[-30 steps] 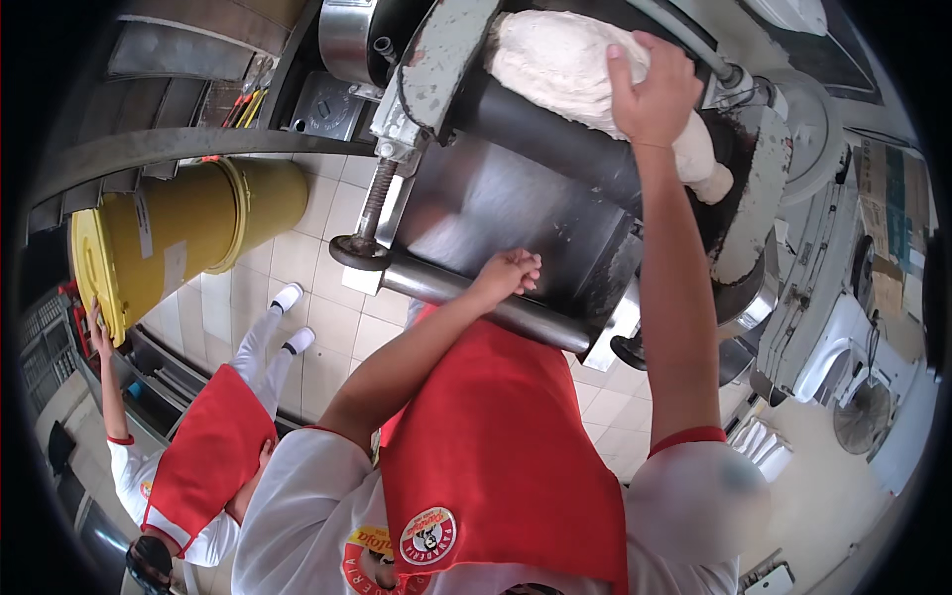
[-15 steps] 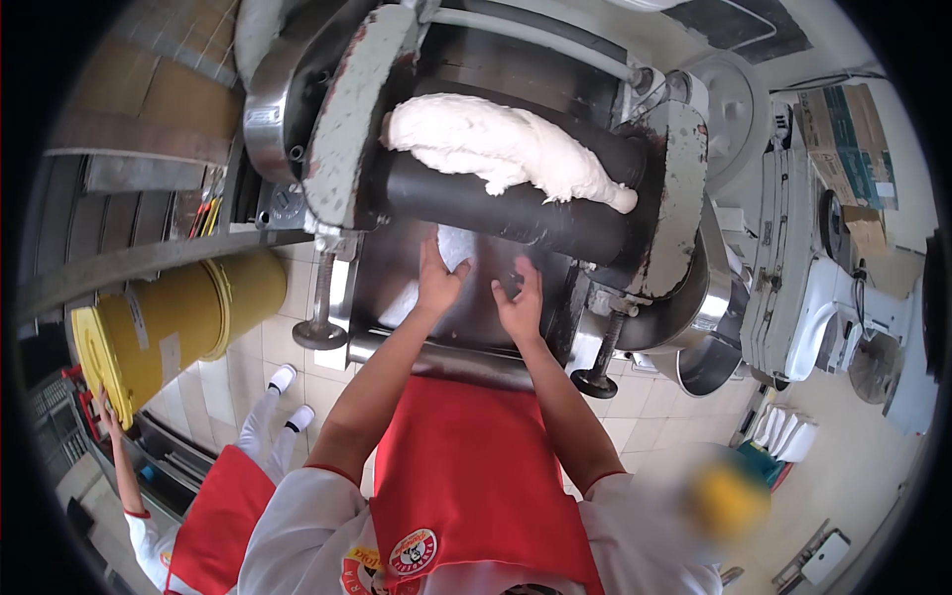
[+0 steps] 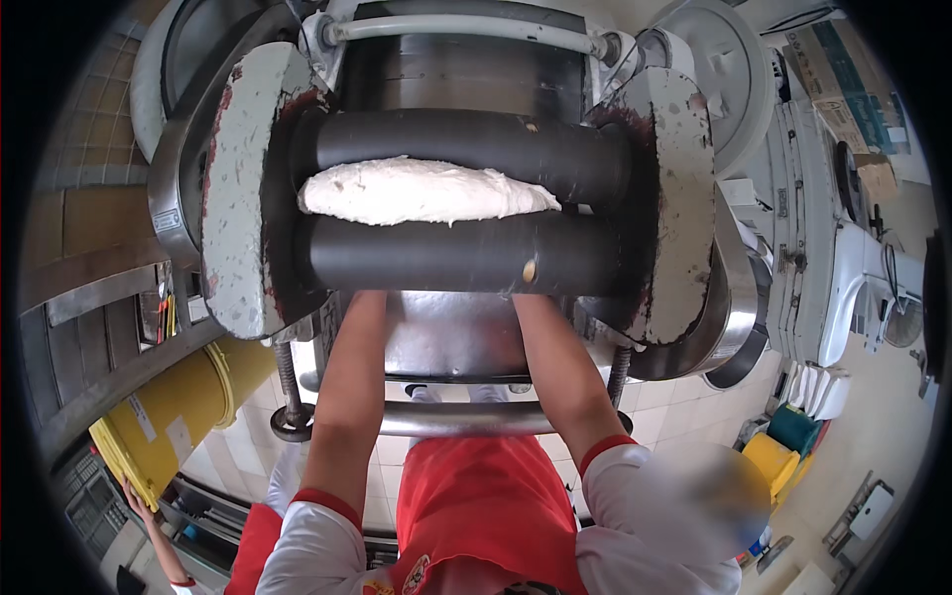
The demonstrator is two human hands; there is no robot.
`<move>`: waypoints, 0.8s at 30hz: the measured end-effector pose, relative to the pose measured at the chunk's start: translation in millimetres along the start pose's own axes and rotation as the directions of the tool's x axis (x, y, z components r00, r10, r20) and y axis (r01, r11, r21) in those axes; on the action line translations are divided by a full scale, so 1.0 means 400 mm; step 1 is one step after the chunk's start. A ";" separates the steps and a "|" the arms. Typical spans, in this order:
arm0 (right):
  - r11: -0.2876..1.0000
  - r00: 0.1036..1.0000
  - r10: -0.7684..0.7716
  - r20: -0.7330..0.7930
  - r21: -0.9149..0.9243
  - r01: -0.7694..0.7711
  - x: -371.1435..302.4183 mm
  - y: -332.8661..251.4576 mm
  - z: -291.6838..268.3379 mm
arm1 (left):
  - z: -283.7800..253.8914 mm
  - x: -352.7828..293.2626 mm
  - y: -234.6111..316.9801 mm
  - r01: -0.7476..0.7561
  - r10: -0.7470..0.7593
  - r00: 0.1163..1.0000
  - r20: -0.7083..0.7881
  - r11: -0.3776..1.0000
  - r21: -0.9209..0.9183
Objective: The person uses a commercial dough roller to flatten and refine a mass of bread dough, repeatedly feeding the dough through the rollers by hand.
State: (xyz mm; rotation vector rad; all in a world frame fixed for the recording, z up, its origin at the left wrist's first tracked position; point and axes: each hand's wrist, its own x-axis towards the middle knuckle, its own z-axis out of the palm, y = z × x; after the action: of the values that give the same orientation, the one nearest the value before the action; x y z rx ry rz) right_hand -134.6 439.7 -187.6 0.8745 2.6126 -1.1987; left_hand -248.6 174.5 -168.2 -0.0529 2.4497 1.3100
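Observation:
A long lump of white dough point(image 3: 426, 190) lies in the gap between two dark rollers of a dough sheeter, the back roller point(image 3: 456, 141) and the front roller point(image 3: 436, 256). Both my forearms, the left one point(image 3: 347, 387) and the right one point(image 3: 560, 367), reach forward over the metal tray point(image 3: 446, 337). From the wrists on, the front roller covers my left hand and my right hand. What they touch or hold cannot be seen.
Chipped pale end housings, left point(image 3: 243, 198) and right point(image 3: 684, 208), flank the rollers. Below them stand threaded screws with handwheels point(image 3: 293, 421). A yellow bin point(image 3: 183, 416) lies tilted at left, with another person's hand point(image 3: 139, 501) by it. A metal bar point(image 3: 466, 418) crosses before my apron.
Both hands have gone forward, from above the tray to under the front roller. The dough has sunk lower between the rollers and less of it shows. My view has shifted closer over the machine.

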 end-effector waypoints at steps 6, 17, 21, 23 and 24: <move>0.412 0.862 0.048 0.505 0.776 -0.478 -0.375 -0.099 0.002 | -0.085 -0.341 0.117 0.313 -0.069 0.917 0.392 0.734 -0.603; 0.328 0.874 -0.361 0.326 0.921 -0.208 -0.576 -0.389 -0.392 | -0.332 -0.510 0.459 0.081 0.355 0.804 0.477 0.730 -0.679; 0.291 0.927 -0.343 0.154 0.955 -0.050 -0.576 -0.428 -0.415 | -0.356 -0.481 0.524 -0.191 0.506 0.750 0.426 0.782 -0.594; 0.271 0.963 -0.258 0.084 0.962 -0.011 -0.555 -0.432 -0.390 | -0.352 -0.454 0.553 -0.216 0.486 0.790 0.374 0.792 -0.571; 0.257 0.971 -0.238 0.005 0.965 0.058 -0.535 -0.435 -0.369 | -0.348 -0.453 0.580 -0.129 0.392 0.848 0.356 0.805 -0.579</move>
State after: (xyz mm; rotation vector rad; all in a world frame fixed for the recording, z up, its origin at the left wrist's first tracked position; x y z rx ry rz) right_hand -39.3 361.9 99.7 0.5324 1.5613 -2.8905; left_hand -167.0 169.2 146.8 0.4380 1.6688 1.8526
